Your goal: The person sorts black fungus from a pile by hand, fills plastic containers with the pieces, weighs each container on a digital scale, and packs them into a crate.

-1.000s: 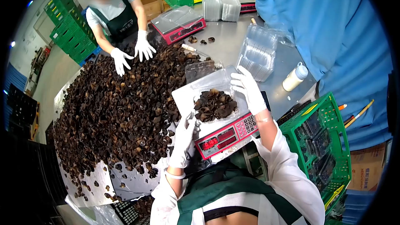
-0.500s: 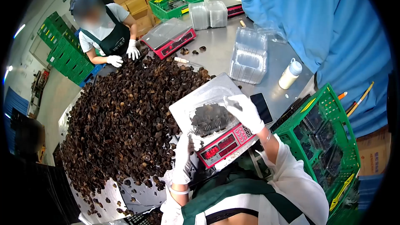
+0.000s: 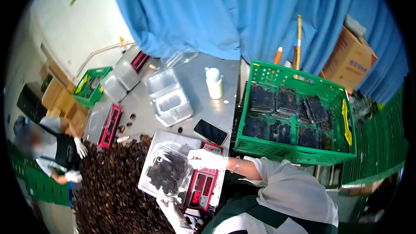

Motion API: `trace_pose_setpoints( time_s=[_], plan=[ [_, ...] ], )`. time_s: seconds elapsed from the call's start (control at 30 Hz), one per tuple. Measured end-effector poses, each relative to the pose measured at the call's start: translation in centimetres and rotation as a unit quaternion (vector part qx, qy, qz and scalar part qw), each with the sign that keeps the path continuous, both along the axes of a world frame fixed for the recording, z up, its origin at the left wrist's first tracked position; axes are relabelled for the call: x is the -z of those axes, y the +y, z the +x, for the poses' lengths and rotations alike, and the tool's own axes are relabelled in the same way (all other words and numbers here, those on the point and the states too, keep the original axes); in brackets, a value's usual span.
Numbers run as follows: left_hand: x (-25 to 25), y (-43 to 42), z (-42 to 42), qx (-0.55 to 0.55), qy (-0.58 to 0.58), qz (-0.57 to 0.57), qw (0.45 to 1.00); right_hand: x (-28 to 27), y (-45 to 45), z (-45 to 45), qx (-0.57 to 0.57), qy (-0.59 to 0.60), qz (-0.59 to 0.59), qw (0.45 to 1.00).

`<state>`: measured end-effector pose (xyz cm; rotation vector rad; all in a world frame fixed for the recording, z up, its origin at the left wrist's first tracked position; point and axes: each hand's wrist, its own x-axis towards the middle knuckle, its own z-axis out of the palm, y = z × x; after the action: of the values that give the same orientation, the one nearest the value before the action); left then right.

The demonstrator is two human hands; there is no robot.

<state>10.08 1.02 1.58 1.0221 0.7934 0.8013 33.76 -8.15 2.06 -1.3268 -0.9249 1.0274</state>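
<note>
A clear plastic box [image 3: 190,181] holding dark, dried wood-ear-like pieces [image 3: 167,173] rests on the steel pan of a red digital scale [image 3: 203,186]. My gloved right hand [image 3: 207,159] is at the box's right rim, fingers curled and closed on its edge. At the near edge of the box is my gloved left hand [image 3: 172,216], its fingertips closed against the plastic; part of its grip is hidden. A big heap of the same dark pieces [image 3: 112,190] spreads left of the scale.
A phone [image 3: 211,131], a bottle [image 3: 214,83] and stacked clear boxes [image 3: 169,97] stand beyond the scale. On the right, a green crate [image 3: 294,154] holds several filled boxes. A co-worker [image 3: 56,147] stands at the far left near another red scale [image 3: 109,125].
My view has turned to the right, bringing the green crate fully into sight. My right hand now sits at the box's right rim; earlier it was over the box's far corner.
</note>
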Motion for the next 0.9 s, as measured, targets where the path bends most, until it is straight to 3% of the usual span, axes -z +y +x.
trace_pose_setpoints(
  time_s=[0.03,0.07,0.1,0.17,0.23,0.3,0.37,0.4,0.5,0.53,0.57,0.63,0.67,0.7,0.73,0.77,0.83,0.87,0.9],
  plan=[
    [-1.3,-0.4,0.8,0.006,0.029,0.005,1.000,-1.2,-0.8,0.6,0.016,-0.001,0.004,1.000],
    [-2.1,-0.9,1.8,0.031,0.012,0.044,0.999,-2.7,-1.8,1.4,0.089,-0.175,0.097,0.976],
    [-2.0,-1.2,2.8,0.050,0.001,0.122,0.991,-4.2,-3.2,2.2,0.157,-0.344,0.179,0.908],
    [-3.6,-2.7,4.3,0.138,0.030,0.139,0.980,-8.2,-7.1,4.1,0.200,-0.284,0.140,0.927],
    [-2.7,-3.1,5.7,0.251,-0.012,0.159,0.955,-13.6,-12.3,5.4,0.307,-0.108,0.092,0.941],
    [-1.8,-2.7,5.9,0.270,0.058,0.162,0.947,-16.3,-17.8,7.1,0.403,-0.141,0.143,0.893],
    [0.9,-1.8,5.7,0.262,0.040,0.145,0.953,-17.6,-23.8,9.1,0.514,-0.382,-0.008,0.768],
    [1.3,-1.5,5.4,0.272,0.033,0.141,0.951,-17.9,-26.2,9.9,0.545,-0.444,-0.025,0.711],
    [1.5,-0.2,3.8,0.327,0.225,0.120,0.910,-17.4,-34.5,13.0,0.596,-0.617,-0.106,0.503],
    [2.4,0.3,3.4,0.295,0.218,0.059,0.928,-16.9,-37.5,14.1,0.614,-0.628,-0.145,0.456],
    [3.2,0.6,2.9,0.282,0.202,0.113,0.931,-15.9,-40.4,15.3,0.629,-0.635,-0.182,0.410],
    [4.0,1.2,2.6,0.258,0.197,0.113,0.939,-12.3,-46.8,18.0,0.644,-0.649,-0.272,0.301],
    [5.6,1.9,2.4,0.240,0.190,0.071,0.950,-10.9,-49.0,18.7,0.654,-0.624,-0.311,0.294],
    [1.9,-0.3,3.3,0.187,0.192,-0.006,0.963,-10.1,-50.3,19.0,0.652,-0.625,-0.313,0.294],
    [2.7,0.9,3.8,0.187,0.194,-0.008,0.963,-9.2,-51.3,19.4,0.653,-0.568,-0.388,0.316],
    [4.0,3.3,4.4,0.258,0.085,0.071,0.960,-8.3,-52.3,19.9,0.645,-0.508,-0.459,0.339],
    [1.1,2.2,6.1,0.199,0.173,0.202,0.943,-6.3,-54.9,21.3,0.647,-0.458,-0.530,0.303],
    [-0.4,1.7,6.8,0.163,0.222,0.260,0.925,-6.0,-54.9,21.9,0.680,-0.380,-0.535,0.327],
    [-2.9,2.1,7.7,0.195,0.285,0.398,0.850,-4.0,-55.9,24.2,0.663,-0.480,-0.463,0.339]
  ],
)
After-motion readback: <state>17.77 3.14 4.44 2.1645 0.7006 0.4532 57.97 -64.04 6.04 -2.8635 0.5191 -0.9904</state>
